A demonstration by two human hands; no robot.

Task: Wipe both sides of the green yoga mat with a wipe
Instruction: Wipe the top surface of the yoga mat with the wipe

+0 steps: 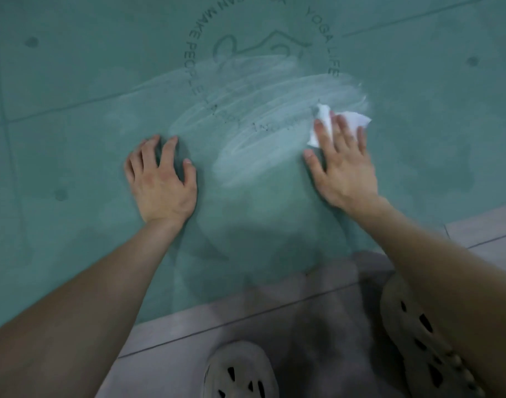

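The right hand (343, 168) lies flat, fingers straight and slightly spread, pressing the wipe (358, 119) onto the mat (73, 81). White corners of the wipe poke out past the fingertips. The left hand (162, 182) is braced on the mat off to the left, fingers splayed, holding nothing. Pale wet streaks (260, 110) arc leftward from the wipe across the printed ring (329, 38). Dull, unwiped green lies all round, so I'd guess the right hand does the reaching. Only the mat's near edge shows, by the tiles (188, 340), so I can't tell its long axis.
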